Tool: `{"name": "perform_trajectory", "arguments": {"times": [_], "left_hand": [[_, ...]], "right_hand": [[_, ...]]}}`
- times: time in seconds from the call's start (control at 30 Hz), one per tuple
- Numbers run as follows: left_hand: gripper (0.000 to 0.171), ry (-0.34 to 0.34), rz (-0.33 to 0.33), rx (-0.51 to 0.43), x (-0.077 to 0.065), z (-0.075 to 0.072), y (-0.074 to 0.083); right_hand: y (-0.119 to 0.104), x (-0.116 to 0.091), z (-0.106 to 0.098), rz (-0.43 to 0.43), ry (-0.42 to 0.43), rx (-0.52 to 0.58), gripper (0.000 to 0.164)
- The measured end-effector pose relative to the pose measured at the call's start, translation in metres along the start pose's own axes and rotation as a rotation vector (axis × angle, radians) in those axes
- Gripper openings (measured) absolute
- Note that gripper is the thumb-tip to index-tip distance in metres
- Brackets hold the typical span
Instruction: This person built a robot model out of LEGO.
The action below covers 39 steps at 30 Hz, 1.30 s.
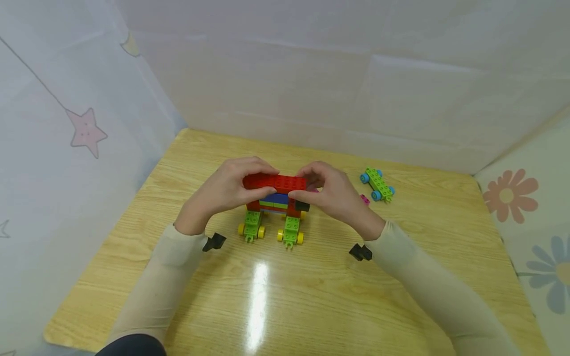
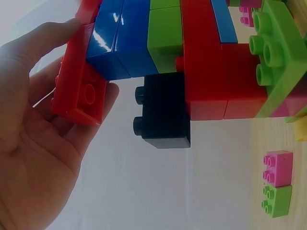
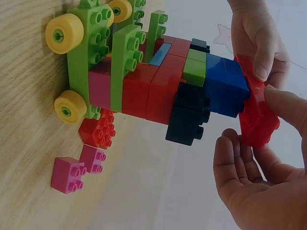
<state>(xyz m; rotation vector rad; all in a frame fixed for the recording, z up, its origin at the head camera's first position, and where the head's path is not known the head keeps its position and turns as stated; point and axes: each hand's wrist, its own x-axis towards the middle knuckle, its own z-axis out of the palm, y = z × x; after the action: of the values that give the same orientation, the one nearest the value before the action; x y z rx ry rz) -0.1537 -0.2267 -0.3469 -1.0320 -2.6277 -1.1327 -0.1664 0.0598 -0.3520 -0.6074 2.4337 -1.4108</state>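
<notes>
A toy-brick build stands on the table on green wheeled bases [image 1: 291, 228] with yellow wheels [image 3: 65, 33]. Its body stacks red bricks [image 3: 165, 91], green bricks [image 2: 164, 33] and blue bricks [image 1: 276, 198], with black bricks [image 3: 184, 115] jutting from the ends. Long red bricks [image 1: 289, 184] lie across the top, tilted over the blue ones in the right wrist view. My left hand [image 1: 222, 185] grips their left end, thumb in front and fingers behind. At the other end, my right hand [image 1: 331, 190] holds the red bricks between thumb and fingers.
Beyond my right hand sits a green wheeled base [image 1: 378, 185] with blue wheels, near a small pink brick [image 1: 365, 199]. Loose pink bricks [image 3: 67, 175] and a red brick [image 3: 98, 132] lie beside the build. A pale curtain [image 1: 285, 89] hangs behind the table [image 1: 311, 296].
</notes>
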Motion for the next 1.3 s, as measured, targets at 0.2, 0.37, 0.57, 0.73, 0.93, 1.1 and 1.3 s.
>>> {"name": "perform_trajectory", "arguments": {"times": [0.2,0.37,0.57,0.73,0.93,1.1,1.3], "left_hand": [[0.031,-0.007,0.017,-0.006,0.0,-0.001,-0.002],[0.031,-0.008,0.03,-0.006,0.001,-0.001,-0.003],[0.03,-0.011,0.038,-0.002,0.002,-0.002,-0.003],[0.03,-0.015,0.03,-0.009,0.002,-0.003,-0.001],[0.03,-0.016,0.03,-0.011,0.003,-0.003,-0.002],[0.03,-0.021,0.016,-0.013,0.0,-0.002,-0.005],[0.031,-0.023,0.007,-0.022,-0.001,-0.002,-0.006]], "right_hand": [[-0.005,0.007,0.004,-0.038,-0.035,-0.012,0.038],[-0.009,0.01,0.006,-0.057,-0.051,-0.007,0.035],[-0.012,0.013,0.006,-0.049,-0.054,-0.034,0.031],[-0.014,0.013,0.007,-0.045,-0.053,-0.06,0.031],[-0.016,0.014,0.008,-0.042,-0.046,-0.068,0.032],[-0.019,0.015,0.009,-0.026,-0.056,-0.09,0.034],[-0.02,0.014,0.008,-0.02,-0.059,-0.109,0.035]]}}
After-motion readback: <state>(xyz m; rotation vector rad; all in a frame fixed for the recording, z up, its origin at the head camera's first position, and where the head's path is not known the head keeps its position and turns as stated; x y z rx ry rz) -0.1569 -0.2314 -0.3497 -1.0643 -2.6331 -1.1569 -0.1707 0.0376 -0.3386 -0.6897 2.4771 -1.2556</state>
